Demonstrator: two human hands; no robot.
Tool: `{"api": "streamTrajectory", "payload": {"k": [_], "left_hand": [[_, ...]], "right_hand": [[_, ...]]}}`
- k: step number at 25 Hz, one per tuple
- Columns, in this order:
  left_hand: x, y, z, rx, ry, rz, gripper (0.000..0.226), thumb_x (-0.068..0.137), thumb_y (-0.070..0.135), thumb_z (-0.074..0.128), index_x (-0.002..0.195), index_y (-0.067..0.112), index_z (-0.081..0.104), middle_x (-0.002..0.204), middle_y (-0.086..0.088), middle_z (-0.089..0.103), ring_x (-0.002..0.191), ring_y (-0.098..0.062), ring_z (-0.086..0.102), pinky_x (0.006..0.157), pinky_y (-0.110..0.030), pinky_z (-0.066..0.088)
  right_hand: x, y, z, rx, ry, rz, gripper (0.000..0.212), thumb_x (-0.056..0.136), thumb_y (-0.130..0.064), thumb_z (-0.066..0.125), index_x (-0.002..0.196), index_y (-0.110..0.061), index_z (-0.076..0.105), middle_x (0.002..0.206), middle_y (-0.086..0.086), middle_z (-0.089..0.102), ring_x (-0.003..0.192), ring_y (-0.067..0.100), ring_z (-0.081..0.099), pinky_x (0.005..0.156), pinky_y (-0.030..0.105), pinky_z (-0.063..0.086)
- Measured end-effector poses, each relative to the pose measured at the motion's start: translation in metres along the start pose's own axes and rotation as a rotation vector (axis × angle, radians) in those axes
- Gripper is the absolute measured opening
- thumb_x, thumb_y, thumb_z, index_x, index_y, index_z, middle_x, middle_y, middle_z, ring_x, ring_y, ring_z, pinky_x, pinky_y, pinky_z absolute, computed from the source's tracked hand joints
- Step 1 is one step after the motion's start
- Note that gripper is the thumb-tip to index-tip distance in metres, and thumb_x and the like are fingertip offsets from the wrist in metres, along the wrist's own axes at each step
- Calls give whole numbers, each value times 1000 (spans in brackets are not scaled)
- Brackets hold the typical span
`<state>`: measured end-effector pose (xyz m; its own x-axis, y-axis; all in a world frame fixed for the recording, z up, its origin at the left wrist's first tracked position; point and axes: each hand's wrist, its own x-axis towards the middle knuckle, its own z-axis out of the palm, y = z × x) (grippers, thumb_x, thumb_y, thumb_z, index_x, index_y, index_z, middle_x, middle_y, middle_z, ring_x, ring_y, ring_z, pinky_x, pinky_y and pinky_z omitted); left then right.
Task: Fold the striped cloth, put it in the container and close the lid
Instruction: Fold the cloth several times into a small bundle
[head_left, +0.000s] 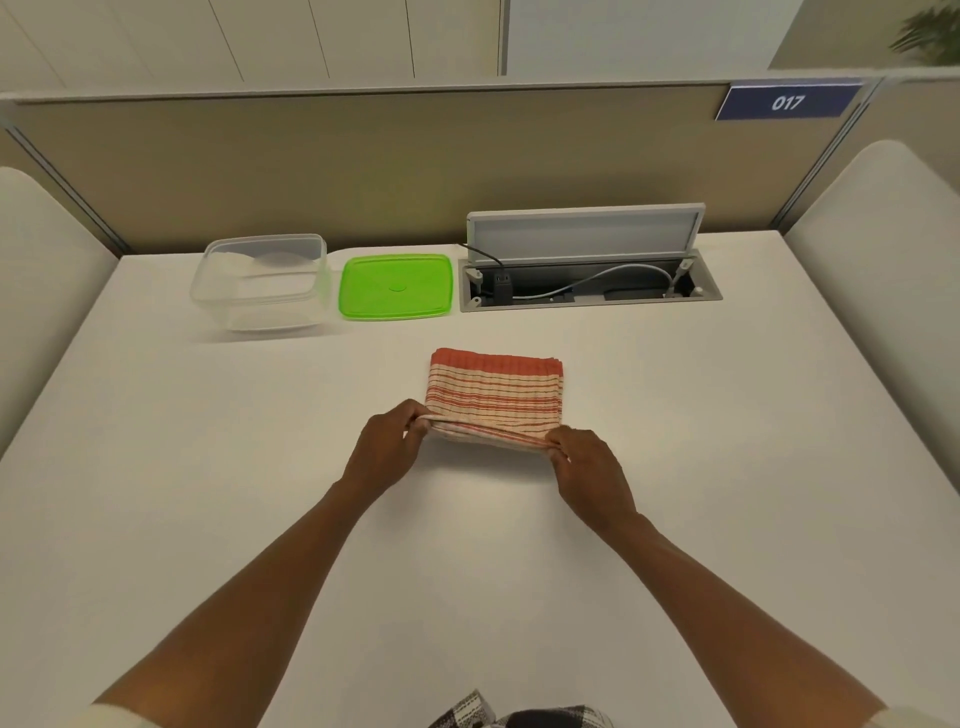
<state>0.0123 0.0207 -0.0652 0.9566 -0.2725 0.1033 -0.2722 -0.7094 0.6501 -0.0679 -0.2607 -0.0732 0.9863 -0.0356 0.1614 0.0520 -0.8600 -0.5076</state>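
The striped cloth (496, 392), cream with red stripes, lies folded into a small thick rectangle in the middle of the white table (208, 467). My left hand (387, 452) pinches its near left corner, and my right hand (589, 475) pinches its near right corner. The near edge is lifted slightly off the table. A clear plastic container (260, 283) stands open and empty at the back left. Its green lid (396, 286) lies flat on the table just right of it.
An open cable box (589, 286) with a raised grey flap, plugs and cords is sunk into the table at the back right. A beige partition (363, 166) closes the far edge. Padded chair backs stand at both sides.
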Motion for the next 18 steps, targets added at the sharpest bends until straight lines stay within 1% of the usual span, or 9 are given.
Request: {"api": "streamTrajectory", "payload": {"k": [1, 3, 6, 8, 10, 12, 14, 16, 18], "left_hand": [[5, 2, -2, -29, 40, -13, 14, 98, 21, 54, 95, 13, 63, 84, 1, 71, 71, -21, 64, 62, -33, 48], [19, 5, -5, -87, 105, -49, 14, 97, 22, 56, 92, 13, 65, 79, 3, 69, 70, -19, 63, 63, -26, 46], [41, 9, -7, -138, 139, -67, 14, 97, 23, 57, 89, 14, 65, 76, 3, 68, 71, -17, 61, 63, -18, 41], [56, 10, -9, -148, 143, -67, 15, 97, 24, 57, 88, 14, 65, 77, 3, 68, 72, -16, 60, 63, -11, 39], [69, 9, -9, -158, 141, -84, 16, 97, 24, 56, 88, 14, 66, 77, 3, 67, 72, -14, 59, 63, -9, 38], [83, 6, -5, -144, 117, -107, 16, 97, 22, 55, 88, 14, 66, 77, 4, 66, 74, -16, 59, 63, -17, 39], [92, 0, 0, -116, 78, -126, 18, 98, 23, 54, 89, 12, 66, 78, 3, 66, 76, -18, 60, 66, -26, 38], [100, -6, 6, -105, 44, -149, 21, 98, 25, 52, 89, 11, 66, 81, 0, 68, 79, -21, 61, 69, -29, 39], [107, -12, 12, -92, 27, -170, 25, 97, 29, 50, 91, 11, 66, 85, -4, 71, 82, -23, 62, 71, -31, 41]], "right_hand": [[8, -3, -4, 64, 15, 8, 10, 94, -17, 56, 103, -17, 59, 97, 3, 70, 83, 19, 63, 69, 29, 51], [27, -9, -11, 187, 42, 52, 8, 95, -19, 54, 103, -18, 57, 99, 2, 71, 84, 17, 65, 69, 29, 55], [53, -11, -18, 246, 122, 88, 7, 95, -18, 53, 100, -16, 56, 96, 4, 71, 82, 18, 66, 67, 30, 55], [67, -9, -21, 301, 137, 90, 7, 95, -17, 52, 100, -17, 56, 96, 1, 70, 81, 16, 65, 63, 19, 52], [78, -6, -21, 366, 122, 93, 7, 96, -17, 50, 100, -19, 56, 95, -5, 66, 81, 10, 63, 58, 7, 46], [90, 0, -19, 401, 89, 129, 10, 97, -19, 48, 101, -18, 57, 96, -6, 65, 84, 9, 63, 57, 7, 47], [100, 5, -15, 408, 56, 176, 13, 98, -21, 46, 103, -16, 58, 99, -4, 64, 89, 13, 63, 61, 15, 52], [111, 12, -9, 402, 35, 220, 14, 98, -19, 46, 102, -14, 59, 100, -2, 64, 91, 15, 63, 65, 18, 50], [120, 17, -3, 389, 18, 267, 15, 98, -17, 46, 101, -12, 60, 102, 2, 66, 92, 16, 62, 65, 16, 46]]}}
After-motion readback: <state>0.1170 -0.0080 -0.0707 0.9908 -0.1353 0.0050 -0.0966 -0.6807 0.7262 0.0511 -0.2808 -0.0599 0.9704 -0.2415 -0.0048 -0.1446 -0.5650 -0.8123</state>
